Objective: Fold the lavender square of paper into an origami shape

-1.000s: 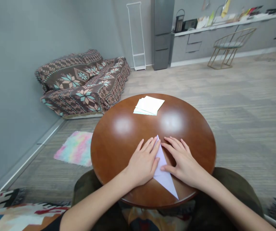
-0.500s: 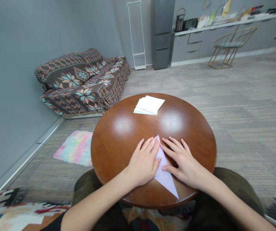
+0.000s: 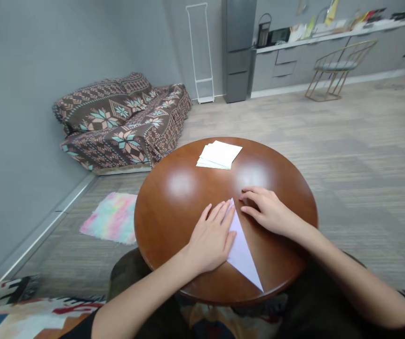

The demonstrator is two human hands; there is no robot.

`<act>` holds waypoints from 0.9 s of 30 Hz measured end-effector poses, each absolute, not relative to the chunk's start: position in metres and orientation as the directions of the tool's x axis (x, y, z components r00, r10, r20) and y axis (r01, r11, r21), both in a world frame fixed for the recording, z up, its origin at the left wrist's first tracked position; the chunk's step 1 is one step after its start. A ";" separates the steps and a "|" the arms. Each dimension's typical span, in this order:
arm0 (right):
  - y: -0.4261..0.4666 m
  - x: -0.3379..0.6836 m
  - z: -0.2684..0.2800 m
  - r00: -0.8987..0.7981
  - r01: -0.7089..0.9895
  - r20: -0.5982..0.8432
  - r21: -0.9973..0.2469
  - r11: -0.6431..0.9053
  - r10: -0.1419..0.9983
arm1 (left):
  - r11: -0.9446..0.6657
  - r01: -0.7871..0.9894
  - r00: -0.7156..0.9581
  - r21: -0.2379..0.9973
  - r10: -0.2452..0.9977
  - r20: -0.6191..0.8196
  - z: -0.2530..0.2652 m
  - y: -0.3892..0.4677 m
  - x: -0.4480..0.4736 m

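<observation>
Folded lilac paper (image 3: 243, 259) on the near side of the round counter (image 3: 160, 221). Left grip (image 3: 211, 235) spread flat across it; right grip (image 3: 266, 209) loosely curled, narrow, holding nothing, just beside. Probably light, easily creased, prone to slide; best taken by its 2 exposed edges.

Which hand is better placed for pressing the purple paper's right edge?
Probably the right hand: it's off the purple paper, beside that edge, while the left hand lies flat across the paper, seemingly pinning it.

Free tabletop (image 3: 205, 186) between white sheets (image 3: 220, 153) and purple paper (image 3: 243, 259), left hand (image 3: 211, 237) an obstacle over the paper.
</observation>
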State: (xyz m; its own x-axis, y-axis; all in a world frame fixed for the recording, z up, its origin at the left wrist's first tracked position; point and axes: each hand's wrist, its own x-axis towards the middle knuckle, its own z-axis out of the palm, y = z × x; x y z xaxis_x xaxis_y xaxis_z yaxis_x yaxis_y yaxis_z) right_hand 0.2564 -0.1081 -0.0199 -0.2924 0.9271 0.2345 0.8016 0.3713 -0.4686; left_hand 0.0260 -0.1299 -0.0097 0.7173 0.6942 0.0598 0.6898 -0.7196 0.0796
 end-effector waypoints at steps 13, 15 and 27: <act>-0.078 0.247 -0.022 -0.287 0.727 0.193 -0.595 0.344 0.938 | -0.714 0.694 0.715 0.097 0.699 0.030 -0.006 -0.130 0.024; -0.076 0.246 -0.022 -0.280 0.724 0.195 -0.600 0.340 0.940 | -0.719 0.688 0.721 0.098 0.693 0.026 -0.008 -0.130 0.024; -0.058 0.246 -0.033 -0.224 0.725 0.237 -0.608 0.324 0.945 | -0.730 0.677 0.731 0.097 0.682 0.031 -0.010 -0.128 0.022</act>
State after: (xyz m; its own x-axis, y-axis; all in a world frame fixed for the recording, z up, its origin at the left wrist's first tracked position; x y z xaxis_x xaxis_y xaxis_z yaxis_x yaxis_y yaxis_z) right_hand 0.2457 -0.0581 -0.0333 -0.2242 0.9454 0.2366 0.7248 0.3240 -0.6079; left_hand 0.0224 -0.1283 -0.0100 0.7309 0.6818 0.0306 0.6767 -0.7298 0.0972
